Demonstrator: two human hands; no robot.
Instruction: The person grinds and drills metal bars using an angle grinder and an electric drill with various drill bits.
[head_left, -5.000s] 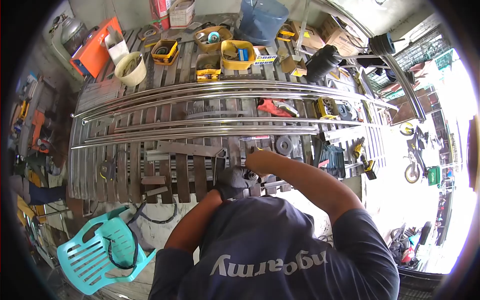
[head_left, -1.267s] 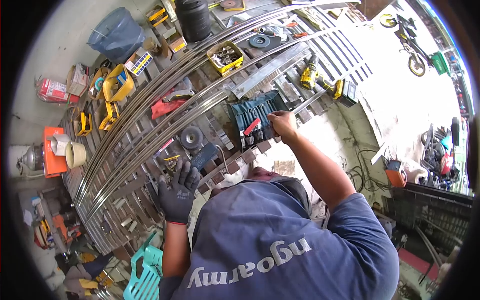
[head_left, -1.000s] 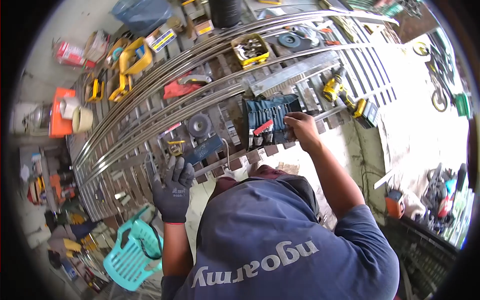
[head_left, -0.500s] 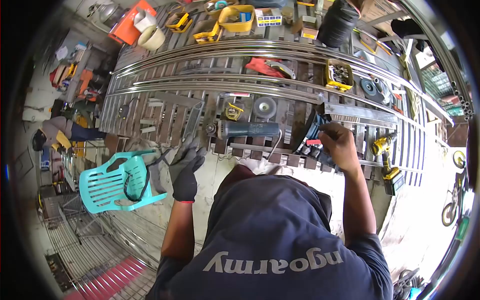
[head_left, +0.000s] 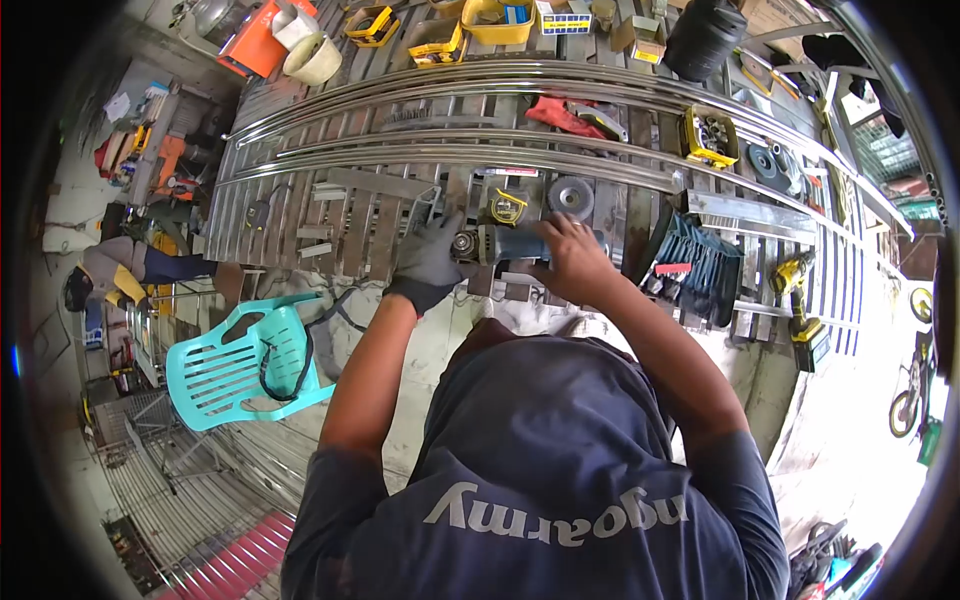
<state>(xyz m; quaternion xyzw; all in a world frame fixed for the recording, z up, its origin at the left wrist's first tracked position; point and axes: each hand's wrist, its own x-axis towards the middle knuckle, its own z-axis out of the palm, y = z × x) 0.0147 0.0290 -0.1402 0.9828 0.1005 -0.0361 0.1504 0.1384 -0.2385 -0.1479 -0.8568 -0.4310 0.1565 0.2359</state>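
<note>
An angle grinder (head_left: 515,243) with a dark blue body lies across the slatted bench, its metal head to the left. My left hand (head_left: 432,262), in a dark grey glove, is at the head, with thumb and fingers apart on either side of it. My bare right hand (head_left: 582,262) lies over the grinder's body, fingers curled across it. Just beyond the grinder sit a yellow tape measure (head_left: 508,207) and a round grinding disc (head_left: 571,197). To the right of my right hand is a dark blue ribbed item (head_left: 705,262) with a red piece (head_left: 673,269).
Long shiny metal tubes (head_left: 450,155) run across the bench (head_left: 375,235). A yellow cordless drill (head_left: 795,285) lies at the right, near a yellow tub of metal parts (head_left: 709,137). A turquoise plastic chair (head_left: 235,365) stands at the left. Another person (head_left: 115,270) is farther left.
My right hand has left the dark blue ribbed item and come left onto the grinder. My gloved left hand has moved forward and right to the grinder's head. The view has shifted slightly.
</note>
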